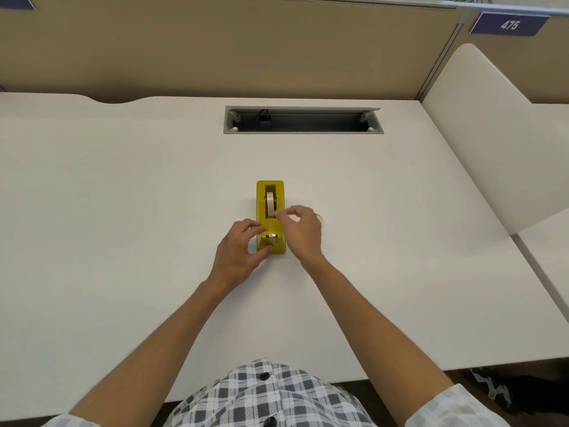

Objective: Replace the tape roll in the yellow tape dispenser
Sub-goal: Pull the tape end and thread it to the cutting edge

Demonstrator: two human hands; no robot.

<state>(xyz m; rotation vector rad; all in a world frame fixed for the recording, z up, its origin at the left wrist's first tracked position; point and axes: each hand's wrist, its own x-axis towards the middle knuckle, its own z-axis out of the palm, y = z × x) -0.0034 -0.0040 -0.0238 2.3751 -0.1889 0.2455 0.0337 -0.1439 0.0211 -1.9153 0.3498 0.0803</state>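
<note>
The yellow tape dispenser stands on the white desk, its cutter end toward me. A pale tape roll sits upright in its slot. My left hand grips the dispenser's near left side by the cutter, thumb at the front. My right hand is over the right side, thumb and forefinger pinched at the roll's near edge, on the tape end as far as I can tell. A small pale round object, possibly another roll, peeks out behind my right hand.
An open cable slot is set into the desk at the back centre. A tan partition rises behind it. A white side panel stands at the right. The desk's front edge runs by my checked shirt.
</note>
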